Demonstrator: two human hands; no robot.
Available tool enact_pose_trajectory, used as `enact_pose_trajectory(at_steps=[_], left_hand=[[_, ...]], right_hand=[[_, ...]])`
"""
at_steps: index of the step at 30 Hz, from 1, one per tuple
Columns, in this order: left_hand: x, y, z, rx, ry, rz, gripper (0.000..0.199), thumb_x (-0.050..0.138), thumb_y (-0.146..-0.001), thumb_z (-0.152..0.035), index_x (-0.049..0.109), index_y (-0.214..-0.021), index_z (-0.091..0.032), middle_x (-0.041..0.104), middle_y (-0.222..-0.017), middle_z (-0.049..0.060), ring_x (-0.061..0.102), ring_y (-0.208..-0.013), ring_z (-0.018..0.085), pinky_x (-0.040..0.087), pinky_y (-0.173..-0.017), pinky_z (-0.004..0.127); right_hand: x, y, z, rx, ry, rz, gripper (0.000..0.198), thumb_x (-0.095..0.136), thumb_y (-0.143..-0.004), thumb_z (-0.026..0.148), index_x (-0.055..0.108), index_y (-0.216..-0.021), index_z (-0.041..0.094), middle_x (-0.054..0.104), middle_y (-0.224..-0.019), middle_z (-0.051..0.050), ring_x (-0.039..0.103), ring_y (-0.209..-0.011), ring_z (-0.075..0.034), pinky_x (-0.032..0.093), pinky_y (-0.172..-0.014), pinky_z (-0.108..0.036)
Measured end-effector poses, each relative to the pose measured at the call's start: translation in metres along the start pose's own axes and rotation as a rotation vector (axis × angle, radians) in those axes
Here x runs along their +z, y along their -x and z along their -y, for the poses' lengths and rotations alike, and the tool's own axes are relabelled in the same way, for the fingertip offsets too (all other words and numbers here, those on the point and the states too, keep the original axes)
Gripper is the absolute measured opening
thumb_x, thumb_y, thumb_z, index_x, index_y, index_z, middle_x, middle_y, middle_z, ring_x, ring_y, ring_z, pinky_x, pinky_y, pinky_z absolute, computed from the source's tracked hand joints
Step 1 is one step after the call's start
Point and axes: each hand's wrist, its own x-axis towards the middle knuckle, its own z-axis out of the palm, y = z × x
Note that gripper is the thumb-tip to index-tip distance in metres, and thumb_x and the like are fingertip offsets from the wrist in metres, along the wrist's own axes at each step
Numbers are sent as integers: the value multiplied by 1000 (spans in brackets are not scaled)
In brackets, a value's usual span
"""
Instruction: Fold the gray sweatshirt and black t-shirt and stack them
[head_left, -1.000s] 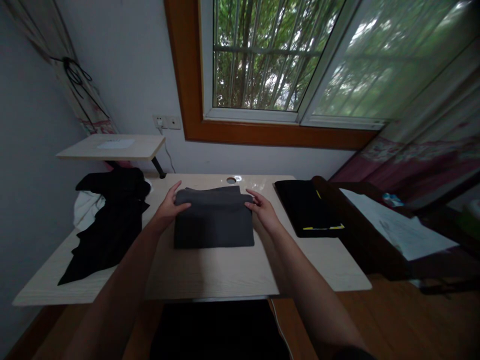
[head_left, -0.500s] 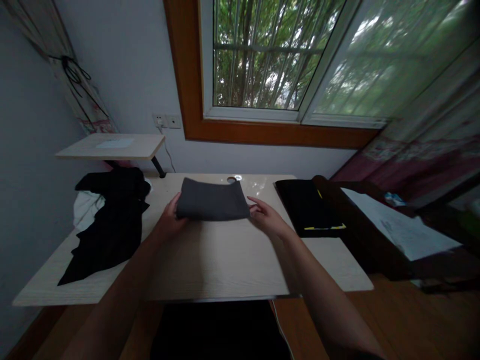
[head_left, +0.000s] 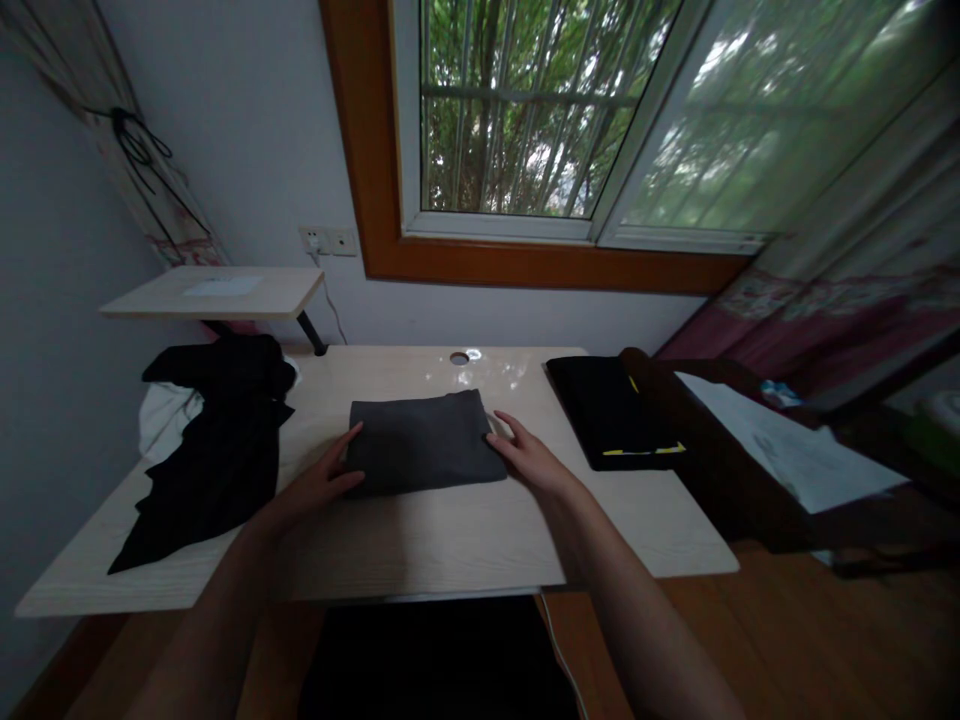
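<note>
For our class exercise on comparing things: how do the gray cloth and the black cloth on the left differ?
The gray cloth is folded into a neat rectangle; the black cloth lies crumpled, its outline uneven. The gray cloth lies between the left hand and right hand; the black cloth lies left of both. Both rest on the table.

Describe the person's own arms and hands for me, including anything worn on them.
The left hand and right hand are gloveless, with slender fingers. The forearms are bare where visible: no sleeves, watch or bracelet. Small rings or markings can't be ruled out.
</note>
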Motion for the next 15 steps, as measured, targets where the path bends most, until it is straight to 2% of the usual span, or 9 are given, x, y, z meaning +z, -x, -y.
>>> enact_pose_trajectory(at_steps=[2,4,9,12,15], left_hand=[[0,0,-4,-32,49,1,101,80,-72,-49,34,-158,-25,62,-141,16,69,-113,36,58,-93,48],[4,-3,-8,-63,122,-17,106,79,-75,-50,23,-161,-25,62,-141,16,70,-112,34,57,-94,47],[16,-8,-14,-111,246,-100,117,81,-75,-48,7,-163,-26,72,-122,15,74,-103,33,58,-90,48],[15,-5,-13,-93,277,-69,121,84,-72,-42,6,-162,-26,69,-127,17,73,-105,34,59,-90,48],[7,2,-7,-100,236,36,115,86,-70,-38,17,-160,-23,62,-140,19,69,-115,36,58,-95,48]], right_hand=[[7,-5,-2,13,-44,-14,78,77,-78,49,47,-147,29,67,-79,2,63,-71,-19,50,-69,-33],[14,-9,-4,-12,-117,-48,81,80,-75,45,45,-147,30,67,-83,3,63,-74,-18,50,-70,-32],[25,-10,-7,-66,-297,-75,78,81,-71,34,47,-141,33,63,-86,4,59,-73,-16,48,-68,-29],[24,-3,-6,-80,-367,-61,73,80,-70,28,50,-136,33,58,-82,6,54,-69,-13,45,-66,-27],[18,8,-6,-67,-396,-30,72,78,-67,21,51,-132,33,53,-80,7,51,-67,-12,41,-64,-25]])
